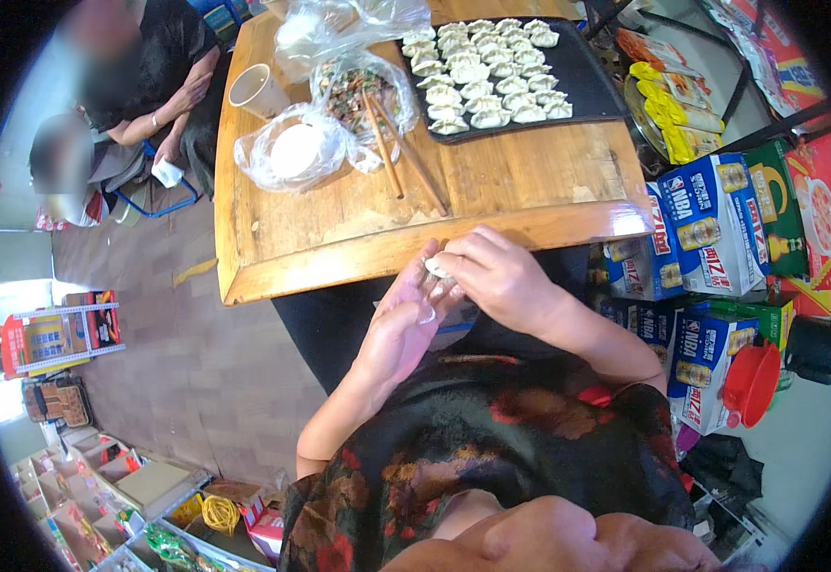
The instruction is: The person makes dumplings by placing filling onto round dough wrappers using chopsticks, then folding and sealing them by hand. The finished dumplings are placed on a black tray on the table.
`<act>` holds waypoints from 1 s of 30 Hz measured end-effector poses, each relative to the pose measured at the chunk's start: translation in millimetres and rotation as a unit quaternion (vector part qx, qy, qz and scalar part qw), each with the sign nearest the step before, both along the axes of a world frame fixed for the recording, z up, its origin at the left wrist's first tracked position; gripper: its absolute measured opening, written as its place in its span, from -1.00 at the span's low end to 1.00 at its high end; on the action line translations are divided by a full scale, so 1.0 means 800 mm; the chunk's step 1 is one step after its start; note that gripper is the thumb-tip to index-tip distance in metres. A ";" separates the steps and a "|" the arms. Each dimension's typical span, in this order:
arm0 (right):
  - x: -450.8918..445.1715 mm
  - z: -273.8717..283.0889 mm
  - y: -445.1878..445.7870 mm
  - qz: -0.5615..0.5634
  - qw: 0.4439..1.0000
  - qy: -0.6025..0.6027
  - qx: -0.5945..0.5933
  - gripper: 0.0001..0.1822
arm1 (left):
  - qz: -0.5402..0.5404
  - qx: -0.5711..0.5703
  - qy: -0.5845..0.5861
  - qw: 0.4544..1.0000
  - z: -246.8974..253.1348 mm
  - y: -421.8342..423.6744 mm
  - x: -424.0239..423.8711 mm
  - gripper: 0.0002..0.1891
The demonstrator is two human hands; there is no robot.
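A small white dumpling (435, 269) is held between my hands, just off the near edge of the wooden table (487, 171). My left hand (404, 314) is palm up with the dumpling at its fingers, and flour marks its skin. From the right, my right hand (497, 275) pinches the dumpling's edge, hiding part of it. On the table a plastic bag of chopped filling (358, 89) has a pair of wooden chopsticks (385, 154) leaning out. Beside it lies a stack of round white wrappers (295, 151) in another clear bag.
Rows of folded dumplings (487, 71) cover much of a black tray (590, 79). A paper cup (258, 91) stands at the table's left. Drink cartons (708, 222) are stacked to my right. Another person (165, 79) sits at far left, beside a blue-framed seat (172, 209).
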State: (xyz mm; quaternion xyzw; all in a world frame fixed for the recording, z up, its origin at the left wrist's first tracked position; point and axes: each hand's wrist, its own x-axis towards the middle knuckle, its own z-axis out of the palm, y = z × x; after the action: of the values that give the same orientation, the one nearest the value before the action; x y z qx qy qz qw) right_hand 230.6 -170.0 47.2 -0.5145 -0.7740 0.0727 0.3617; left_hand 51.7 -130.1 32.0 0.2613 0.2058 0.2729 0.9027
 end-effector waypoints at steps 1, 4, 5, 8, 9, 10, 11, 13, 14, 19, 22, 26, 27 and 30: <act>0.014 0.011 0.002 -0.026 0.999 -0.009 0.028 -0.73 | 0.000 0.000 -0.017 1.000 0.002 -0.001 0.002 -0.16; 0.084 0.044 0.025 -0.121 0.987 -0.033 0.098 -0.82 | 0.008 0.078 0.000 0.997 0.008 0.001 0.004 -0.13; 0.116 0.055 0.037 -0.175 0.978 -0.043 0.110 -0.86 | 0.011 0.102 0.008 0.995 0.010 0.001 0.005 -0.13; 0.219 0.065 0.088 -0.226 0.966 -0.025 0.124 -0.87 | 0.006 0.115 0.019 0.993 0.006 0.001 0.004 -0.13; 0.253 0.053 0.109 -0.224 0.965 -0.028 0.133 -0.87 | 0.005 0.117 0.023 0.993 0.007 0.001 0.001 -0.13; 0.280 0.043 0.128 -0.225 0.965 -0.046 0.130 -0.87 | 0.014 0.119 0.039 0.992 0.006 0.000 -0.001 -0.14; 0.302 0.033 0.144 -0.225 0.964 -0.064 0.127 -0.87 | 0.015 0.123 0.047 0.991 0.005 0.000 -0.003 -0.15; 0.339 0.014 0.171 -0.230 0.963 -0.095 0.104 -0.85 | 0.014 0.129 0.063 0.990 0.002 0.002 -0.008 -0.16; 0.357 0.003 0.183 -0.236 0.961 -0.109 0.094 -0.85 | 0.018 0.129 0.066 0.989 0.001 0.002 -0.010 -0.19; 0.365 -0.015 0.212 -0.233 0.963 -0.122 0.059 -0.86 | 0.042 0.115 0.094 0.988 0.004 -0.003 -0.025 -0.25; 0.366 -0.024 0.222 -0.226 0.963 -0.131 0.069 -0.86 | 0.046 0.116 0.093 0.988 -0.002 -0.003 -0.033 -0.29; 0.374 -0.033 0.227 -0.220 0.963 -0.143 0.063 -0.82 | 0.029 0.125 0.078 0.989 -0.007 -0.001 -0.030 -0.32; 0.373 -0.033 0.226 -0.216 0.965 -0.141 0.053 -0.81 | 0.033 0.113 0.079 0.990 -0.004 -0.002 -0.029 -0.34; 0.366 -0.024 0.223 -0.228 0.960 -0.158 0.029 -0.79 | 0.035 0.131 0.077 0.988 -0.007 -0.001 -0.031 -0.41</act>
State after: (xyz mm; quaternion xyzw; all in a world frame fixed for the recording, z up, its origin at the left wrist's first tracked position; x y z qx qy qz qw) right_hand 523.5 8.3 27.7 -0.6719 -0.6851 -0.1160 0.2564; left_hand 26.7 -130.8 26.7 0.3901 0.2458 0.3084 0.8321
